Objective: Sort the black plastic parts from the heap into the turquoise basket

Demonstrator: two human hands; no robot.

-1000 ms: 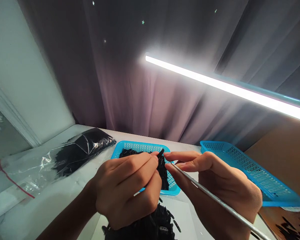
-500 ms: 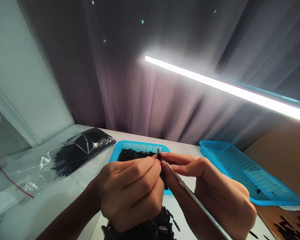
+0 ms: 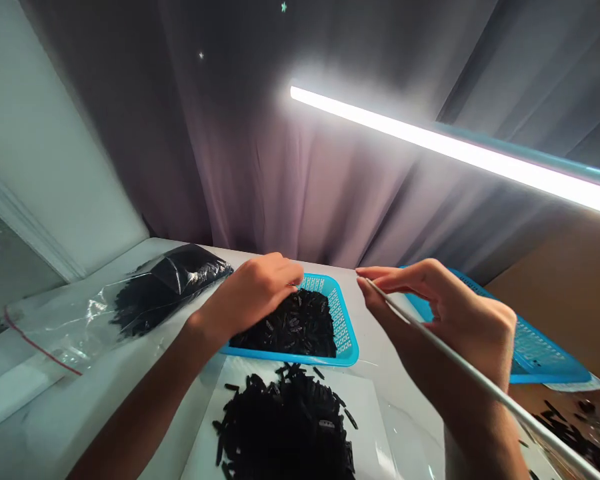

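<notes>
My left hand [image 3: 267,283] hovers over the far left part of a blue perforated basket [image 3: 349,327], its fingers curled and the thumb close beneath them. Whatever lies between those fingertips is too small to make out. Inside the basket is a layer of small black elongated pieces [image 3: 295,327]. To the right, my right hand [image 3: 445,307] pinches the tip of a thin pale rod [image 3: 445,343], which slants down to the lower right corner. A heap of similar black pieces [image 3: 290,427] lies on a white sheet [image 3: 370,407] in front of the basket.
A clear bag [image 3: 175,287] partly filled with black material lies at the left. Behind my right hand stands a second blue basket [image 3: 545,353]. More dark pieces [image 3: 575,433] lie at the lower right. A bright tube light [image 3: 430,137] hangs before the curtain [image 3: 280,180].
My hands were together, with a small black piece at their fingertips. Now the left has moved left and away over the basket; the right has shifted right with the rod. The view has tilted down slightly.
</notes>
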